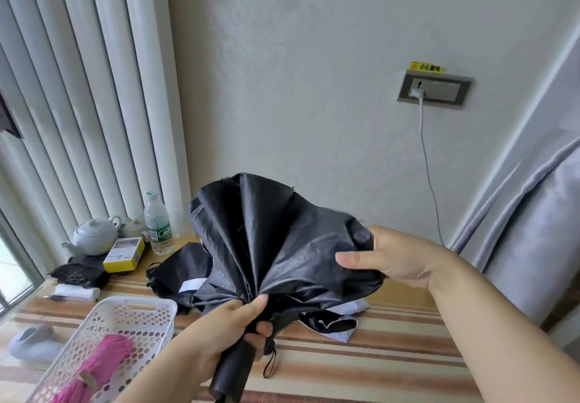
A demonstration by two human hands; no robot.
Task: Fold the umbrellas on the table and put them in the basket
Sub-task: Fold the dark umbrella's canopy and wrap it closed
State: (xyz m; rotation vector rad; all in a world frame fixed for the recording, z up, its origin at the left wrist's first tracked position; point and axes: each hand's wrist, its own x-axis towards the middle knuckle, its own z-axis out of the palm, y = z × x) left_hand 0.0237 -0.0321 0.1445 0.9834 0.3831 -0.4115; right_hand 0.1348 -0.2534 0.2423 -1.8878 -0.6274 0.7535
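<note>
Left hand (224, 333) wrapped the matte black handle of a black umbrella (276, 239), thumb pinching gathered crinkled nylon. Right hand (392, 258) pinched the canopy edge, held above the striped bench (376, 355). Left of the grip: one white perforated plastic basket (103, 324) holding one folded pink umbrella (100, 362). Behind: one more black umbrella (182, 264), unfolded.

The left hand (230, 324) grips the black umbrella (276, 245) at its handle; the right hand (389, 256) pinches its canopy. Left of both, a white basket (125, 311) holds 1 pink umbrella (100, 368).
</note>
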